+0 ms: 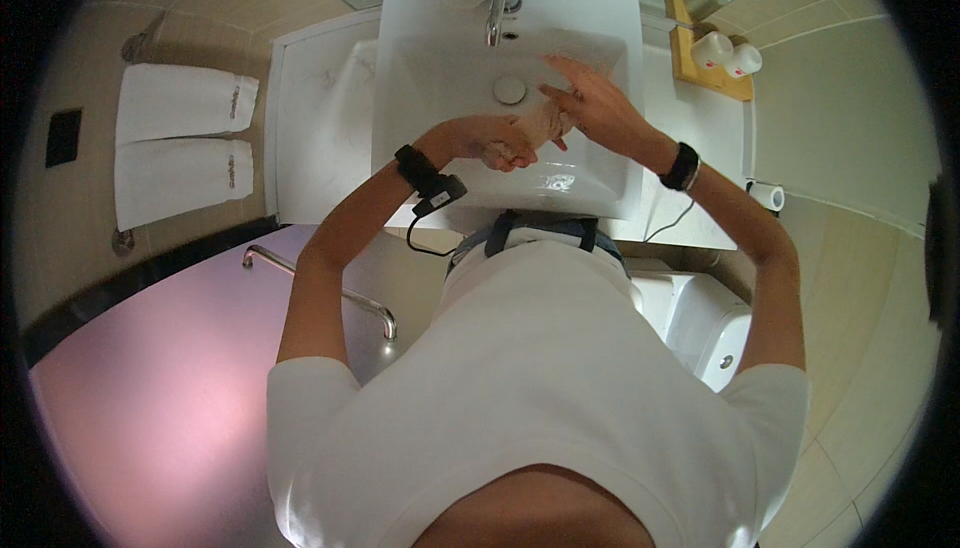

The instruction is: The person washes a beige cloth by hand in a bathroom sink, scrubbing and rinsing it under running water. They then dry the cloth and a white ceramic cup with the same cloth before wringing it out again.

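Over the white washbasin (pixel 427 75), my left hand (pixel 495 139) is curled around one end of a pale, crumpled, wet-looking thing (pixel 541 124), perhaps thin cloth; its exact kind is unclear. The other end reaches my right hand (pixel 592 101), where some fingers are spread. Whether that hand grips it is hidden. Above and between both hands is the chrome faucet (pixel 496 11). A round white drain plug (pixel 509 89) lies in the basin floor. Each wrist wears a black band, with a small cabled device (pixel 439 195) on the left one.
At right, a wooden tray (pixel 686 60) carries white-capped bottles (pixel 712 49). Two white towels (pixel 184 143) hang at left. A toilet paper roll (pixel 767 196) and toilet (pixel 697 323) are at lower right. A metal bar handle (pixel 322 285) is at lower left.
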Demonstrator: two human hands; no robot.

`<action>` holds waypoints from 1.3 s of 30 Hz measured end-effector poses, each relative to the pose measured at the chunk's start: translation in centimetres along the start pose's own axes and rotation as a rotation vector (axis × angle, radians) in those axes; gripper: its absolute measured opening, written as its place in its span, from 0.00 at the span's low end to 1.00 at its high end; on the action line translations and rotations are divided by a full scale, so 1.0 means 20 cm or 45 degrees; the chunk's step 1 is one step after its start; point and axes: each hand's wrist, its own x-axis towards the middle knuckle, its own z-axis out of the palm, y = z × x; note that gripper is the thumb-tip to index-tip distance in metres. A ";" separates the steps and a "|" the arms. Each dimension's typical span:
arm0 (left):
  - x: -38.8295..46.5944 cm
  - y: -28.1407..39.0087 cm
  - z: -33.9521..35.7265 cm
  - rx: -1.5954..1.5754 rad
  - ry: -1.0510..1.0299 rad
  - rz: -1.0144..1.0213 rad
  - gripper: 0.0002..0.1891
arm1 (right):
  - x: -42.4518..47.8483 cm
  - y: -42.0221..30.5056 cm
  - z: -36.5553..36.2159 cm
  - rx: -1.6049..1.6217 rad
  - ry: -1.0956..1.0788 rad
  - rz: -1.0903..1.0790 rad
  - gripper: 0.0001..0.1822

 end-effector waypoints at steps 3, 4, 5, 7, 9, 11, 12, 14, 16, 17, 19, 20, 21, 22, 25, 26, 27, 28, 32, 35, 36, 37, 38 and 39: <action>0.06 0.00 0.00 0.494 0.072 -0.058 0.15 | 0.03 -0.01 0.01 0.039 -0.710 0.146 0.16; 0.06 -0.01 0.00 0.716 0.138 -0.065 0.16 | 0.03 -0.03 0.02 0.046 -0.776 0.170 0.13; 0.06 -0.02 0.00 0.964 0.232 -0.062 0.16 | 0.03 -0.05 0.06 0.053 -0.842 0.194 0.11; 0.05 -0.01 0.01 1.454 0.409 -0.052 0.16 | -0.01 -0.09 0.12 0.127 -0.866 0.251 0.09; 0.05 -0.07 0.00 1.826 0.524 0.119 0.14 | -0.05 -0.15 0.17 0.257 -0.769 0.288 0.09; 0.06 -0.09 -0.05 2.076 0.626 0.267 0.12 | -0.05 -0.17 0.24 0.334 -0.704 0.449 0.10; 0.06 -0.07 -0.07 2.143 0.668 0.324 0.11 | -0.04 -0.17 0.27 0.377 -0.625 0.522 0.10; 0.06 -0.03 -0.11 2.210 0.732 0.400 0.12 | -0.04 -0.17 0.31 0.466 -0.529 0.684 0.11; 0.09 -0.02 -0.14 2.206 0.768 0.439 0.15 | -0.04 -0.18 0.32 0.559 -0.497 0.874 0.11; 0.10 -0.02 -0.16 2.217 0.769 0.460 0.15 | -0.04 -0.18 0.32 0.570 -0.446 0.894 0.11; 0.11 -0.03 -0.18 2.236 0.783 0.502 0.15 | -0.05 -0.20 0.34 0.589 -0.343 0.922 0.12; 0.12 -0.04 -0.19 2.240 0.775 0.565 0.15 | -0.06 -0.21 0.35 0.613 -0.332 0.940 0.12; 0.12 -0.04 -0.20 2.242 0.768 0.631 0.15 | -0.07 -0.22 0.36 0.634 -0.321 0.958 0.12; 0.13 -0.05 -0.20 2.243 0.761 0.698 0.14 | -0.07 -0.22 0.36 0.656 -0.310 0.976 0.12; 0.13 -0.06 -0.20 2.197 0.718 0.688 0.13 | -0.08 -0.26 0.32 0.720 -0.391 1.099 0.13; 0.13 -0.07 -0.20 2.189 0.726 0.669 0.13 | -0.08 -0.27 0.31 0.756 -0.377 1.113 0.13; 0.13 -0.06 -0.19 2.183 0.730 0.653 0.13 | -0.08 -0.28 0.30 0.791 -0.360 1.131 0.14; 0.13 -0.06 -0.18 2.177 0.734 0.637 0.13 | -0.08 -0.28 0.29 0.826 -0.343 1.147 0.14; 0.10 -0.08 -0.12 2.200 0.874 0.678 0.14 | -0.11 -0.29 0.31 1.017 -0.426 1.257 0.12; 0.05 -0.02 -0.06 2.088 1.054 0.738 0.20 | -0.08 -0.25 0.23 1.607 -0.575 1.483 0.14; 0.00 0.03 -0.01 1.989 1.150 0.816 0.23 | -0.07 -0.24 0.20 1.720 -0.577 1.481 0.15; -0.03 0.05 0.01 1.885 1.243 0.893 0.27 | -0.05 -0.22 0.17 1.832 -0.580 1.477 0.16; -0.04 0.05 -0.02 1.621 1.196 0.900 0.27 | -0.04 -0.20 0.15 1.701 -0.529 1.420 0.19; -0.05 0.04 -0.04 1.360 1.143 0.898 0.28 | -0.04 -0.19 0.12 1.575 -0.478 1.361 0.23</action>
